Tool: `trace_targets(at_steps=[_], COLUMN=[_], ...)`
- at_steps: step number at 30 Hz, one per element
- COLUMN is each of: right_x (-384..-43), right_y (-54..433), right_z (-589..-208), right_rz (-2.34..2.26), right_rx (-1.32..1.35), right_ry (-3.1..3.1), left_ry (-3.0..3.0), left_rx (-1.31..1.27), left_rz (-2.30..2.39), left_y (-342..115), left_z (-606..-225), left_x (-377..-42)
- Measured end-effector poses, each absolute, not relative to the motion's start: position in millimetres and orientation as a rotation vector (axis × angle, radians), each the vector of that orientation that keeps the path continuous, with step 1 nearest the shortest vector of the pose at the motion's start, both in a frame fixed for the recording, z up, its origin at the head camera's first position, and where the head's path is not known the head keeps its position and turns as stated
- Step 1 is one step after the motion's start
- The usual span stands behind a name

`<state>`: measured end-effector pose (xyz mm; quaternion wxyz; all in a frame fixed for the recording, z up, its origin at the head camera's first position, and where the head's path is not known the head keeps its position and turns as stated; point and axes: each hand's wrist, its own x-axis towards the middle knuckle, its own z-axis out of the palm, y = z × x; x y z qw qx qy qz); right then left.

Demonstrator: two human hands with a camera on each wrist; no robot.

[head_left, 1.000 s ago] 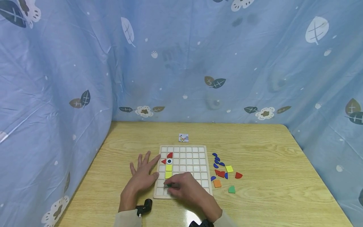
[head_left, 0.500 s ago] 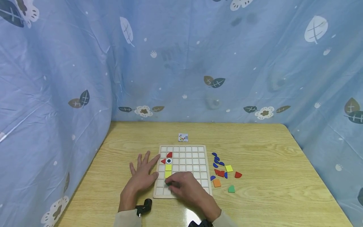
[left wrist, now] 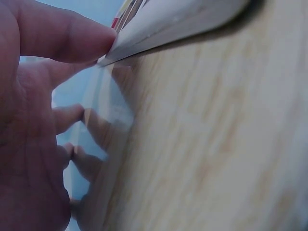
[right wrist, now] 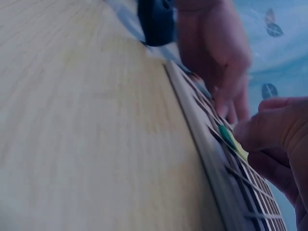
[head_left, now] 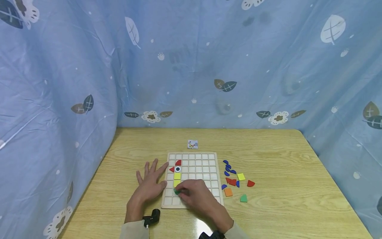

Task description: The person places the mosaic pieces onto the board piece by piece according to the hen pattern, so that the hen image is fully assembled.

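Note:
A wooden grid board (head_left: 192,207) lies on the table. My left hand (head_left: 150,186) is spread at its left edge, index fingertip and thumb right at the rim; the left wrist view shows the thumb (left wrist: 72,36) against the board's side. My right hand (head_left: 198,194) pinches a green tile (head_left: 176,192) at the cell below two yellow square tiles (head_left: 177,179). In the right wrist view this green tile (right wrist: 226,136) sits low at the grid beneath the thumb. Above the yellow squares are a round eye tile (head_left: 177,169), a red triangle (head_left: 171,169) and a red quarter-circle (head_left: 178,163).
Right of the board lie several blue half-circles (head_left: 228,169), red tiles (head_left: 251,183), a yellow square (head_left: 241,177), an orange square (head_left: 228,192) and another green tile (head_left: 243,198). A small printed picture card (head_left: 192,144) lies behind the board. A patterned blue curtain (head_left: 191,66) surrounds the table.
The right hand has shifted slightly away from the person, toward the yellow squares. The tile in its fingers looked dark and tilted; now its green face shows. The left hand stays put.

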<state>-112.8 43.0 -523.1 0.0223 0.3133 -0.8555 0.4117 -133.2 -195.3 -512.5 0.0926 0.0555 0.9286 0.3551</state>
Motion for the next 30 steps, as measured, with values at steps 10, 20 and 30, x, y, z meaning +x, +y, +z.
trace_targets(at_steps=[10, 20, 30], right_x=[-116, -119, -126], right_y=[116, 203, 244], right_z=[-518, -506, -510], right_rz=[1.412, 1.372, 1.328], right_rx=[0.755, 0.496, 0.358], right_ry=[-2.577, -2.585, -2.512], left_ry=[2.756, 2.758, 2.762], left_rx=[0.168, 0.16, 0.155], left_rz=[1.053, 1.047, 1.045], left_y=[-195, -195, -194], left_z=[-513, -512, -513], left_x=[-132, -132, -132])
